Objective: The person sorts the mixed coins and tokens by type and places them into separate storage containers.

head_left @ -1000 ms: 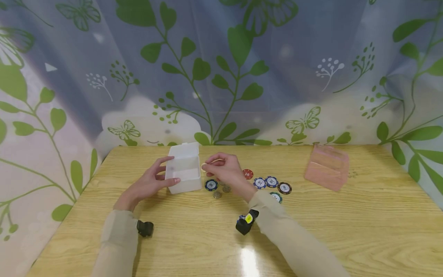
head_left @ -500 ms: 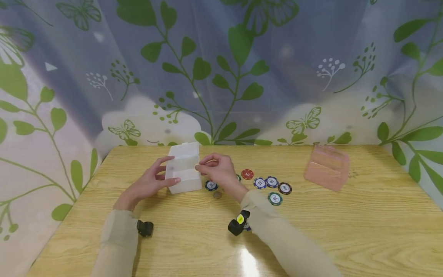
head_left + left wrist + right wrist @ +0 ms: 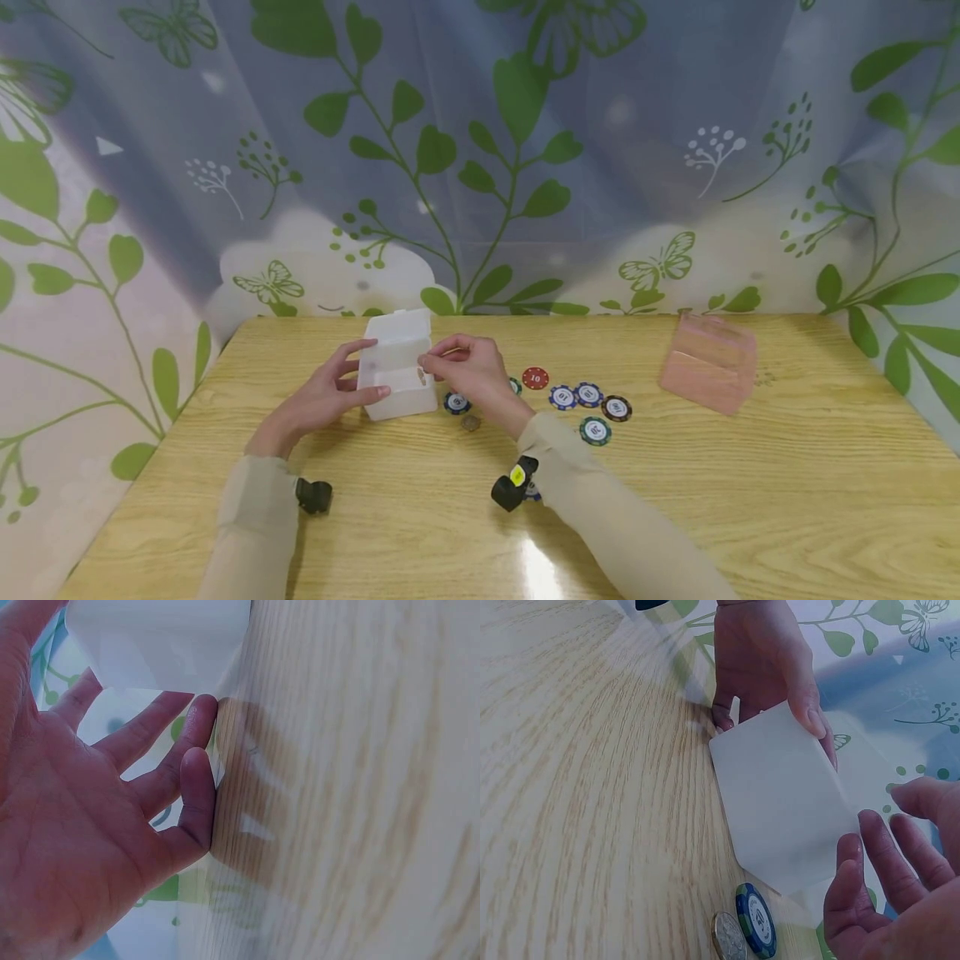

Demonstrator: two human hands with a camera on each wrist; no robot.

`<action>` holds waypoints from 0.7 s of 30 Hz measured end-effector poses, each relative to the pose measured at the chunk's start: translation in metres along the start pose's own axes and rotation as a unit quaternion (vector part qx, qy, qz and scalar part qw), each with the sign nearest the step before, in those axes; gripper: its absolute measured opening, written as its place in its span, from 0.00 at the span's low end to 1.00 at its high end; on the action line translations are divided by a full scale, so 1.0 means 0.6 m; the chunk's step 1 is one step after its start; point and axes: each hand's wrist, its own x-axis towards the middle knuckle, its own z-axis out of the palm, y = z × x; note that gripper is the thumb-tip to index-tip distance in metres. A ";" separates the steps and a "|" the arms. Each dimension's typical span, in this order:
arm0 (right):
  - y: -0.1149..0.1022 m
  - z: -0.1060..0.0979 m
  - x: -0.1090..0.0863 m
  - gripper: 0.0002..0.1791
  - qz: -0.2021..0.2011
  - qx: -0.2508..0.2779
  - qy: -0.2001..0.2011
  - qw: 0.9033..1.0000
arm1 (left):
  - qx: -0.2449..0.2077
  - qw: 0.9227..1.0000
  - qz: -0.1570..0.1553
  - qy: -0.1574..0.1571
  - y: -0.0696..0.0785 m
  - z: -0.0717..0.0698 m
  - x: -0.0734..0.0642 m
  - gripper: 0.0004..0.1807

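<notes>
A white lidded box (image 3: 399,405) stands open on the table, its lid raised at the back. My left hand (image 3: 341,385) grips its left side, thumb over the front rim and fingers at the back. My right hand (image 3: 474,371) is over the box's right edge, fingertips above the opening. Just below them a gold-coloured coin (image 3: 422,377) shows inside the box opening, apart from the fingers. In the right wrist view, the box's side (image 3: 780,802) faces me, with a blue poker chip (image 3: 756,921) and a silvery coin (image 3: 728,936) beside it.
Right of my right hand lie a red chip (image 3: 536,378), two blue chips (image 3: 576,396), a dark chip (image 3: 617,408) and a green chip (image 3: 596,431). Another chip (image 3: 532,491) is partly hidden under my right wrist camera. A pink translucent pouch (image 3: 708,367) lies farther right.
My right hand has moved left from beside the box to over its opening and let go of the coin, which is now below the fingertips. The left hand keeps its hold on the box.
</notes>
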 end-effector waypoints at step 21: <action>0.000 -0.016 -0.007 0.11 -0.006 0.018 -0.033 0.999 | 0.001 1.000 -0.004 0.002 -0.004 0.000 0.002 0.49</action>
